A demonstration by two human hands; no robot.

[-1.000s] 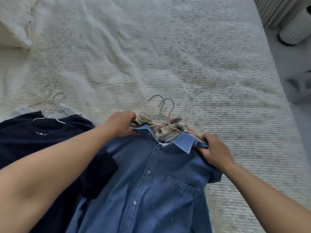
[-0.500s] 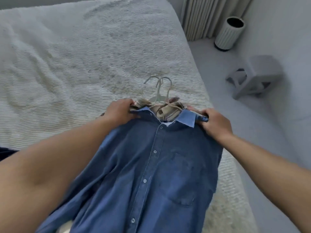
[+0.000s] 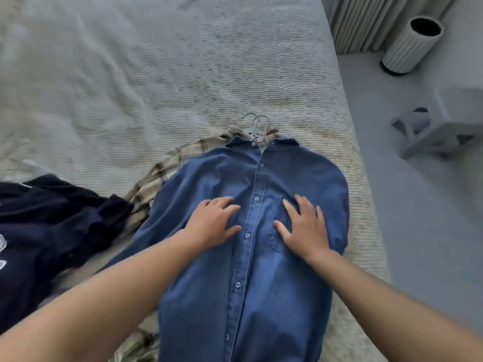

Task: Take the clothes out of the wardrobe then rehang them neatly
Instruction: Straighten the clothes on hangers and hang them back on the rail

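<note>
A blue denim shirt (image 3: 261,296) lies buttoned and face up on the bed, on top of a beige plaid shirt (image 3: 167,165) that shows at its left side. Two pale hanger hooks (image 3: 254,124) stick out past the collars. My left hand (image 3: 213,223) rests flat on the denim shirt's chest, left of the button line. My right hand (image 3: 304,226) lies flat with spread fingers over the chest pocket. Neither hand grips anything.
A dark navy garment (image 3: 52,220) lies crumpled on the bed at the left. The white textured bedspread (image 3: 156,74) stretches beyond. On the grey floor at the right stand a ribbed white bin (image 3: 407,45) and a small grey stool (image 3: 444,121), near a curtain (image 3: 366,22).
Both hands let go of the denim shirt's collar and came down onto its chest, now lying flat. The shirts have settled on the bed, and the view shifted back left.
</note>
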